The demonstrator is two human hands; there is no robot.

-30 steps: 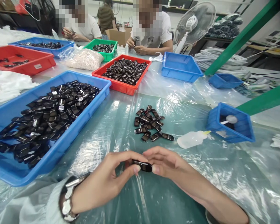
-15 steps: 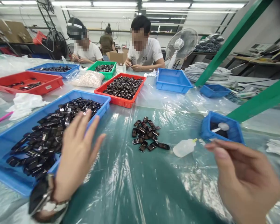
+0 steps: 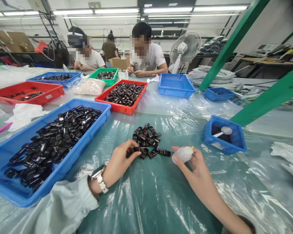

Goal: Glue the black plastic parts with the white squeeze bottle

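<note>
A small heap of glossy black plastic pieces (image 3: 146,138) lies on the plastic-covered table. At the heap's left edge, my left hand (image 3: 119,159) pinches a black plastic piece (image 3: 130,151) between thumb and fingers; another piece lies against the fingertips. My right hand (image 3: 197,165) is closed round a small white squeeze bottle (image 3: 184,154) with a yellowish tip, just right of the heap. The bottle lies tilted, its tip pointing right. To the left, a large blue tray (image 3: 84,145) holds many similar black pieces.
A small blue bin (image 3: 223,148) with a white spoon and dark contents stands at right, beside a green post (image 3: 263,102). Farther back are a red tray (image 3: 114,107) of black pieces and another blue tray (image 3: 177,92). Co-workers sit across the table.
My left hand has moved from over the large blue tray to the heap and closed on a piece. My right hand has moved left and taken hold of the squeeze bottle.
</note>
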